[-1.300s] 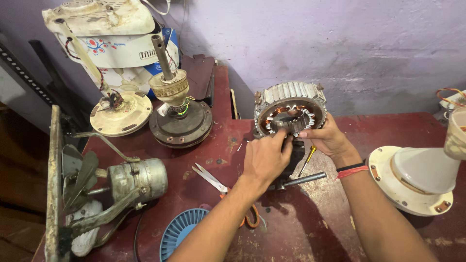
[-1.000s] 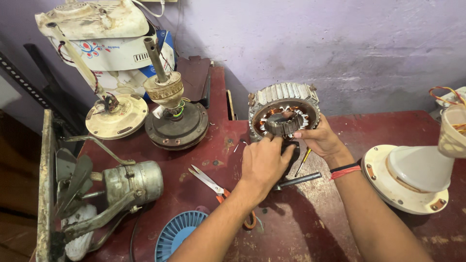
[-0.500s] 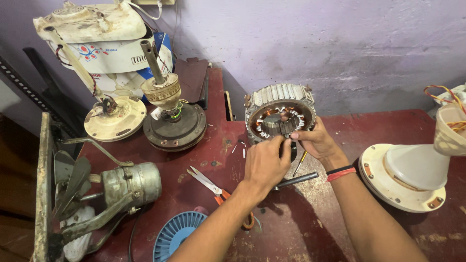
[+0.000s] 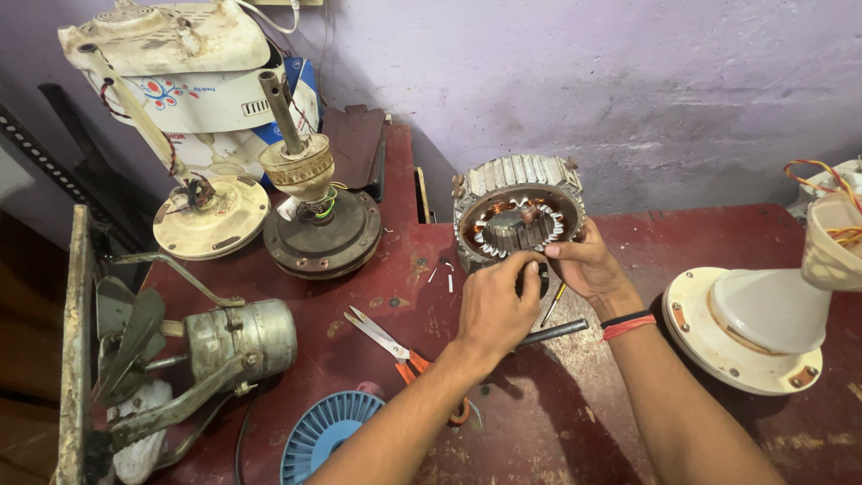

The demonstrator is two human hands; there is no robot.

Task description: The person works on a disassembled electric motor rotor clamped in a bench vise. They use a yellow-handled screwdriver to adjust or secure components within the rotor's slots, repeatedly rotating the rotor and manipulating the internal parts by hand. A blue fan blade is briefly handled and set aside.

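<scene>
Hands are meeting at the lower front edge of a fan motor, which is standing on its rim at the back of the red counter, its open face with the copper windings turned toward the person and its axis running front to back. The left hand is reaching up from below, fingers curled and fingertips pressing on the bottom of the inner ring. The right hand is coming in from the right side, thumb and fingers pinched against the same lower rim, bracing the casing. Whether either hand is gripping a small part there, I cannot tell. The motor is lying straight ahead of both hands, slightly above them in the view, with each hand about equally close. A dark metal rod is lying on the counter just under the wrists, and scissors with orange handles are resting to the left.
</scene>
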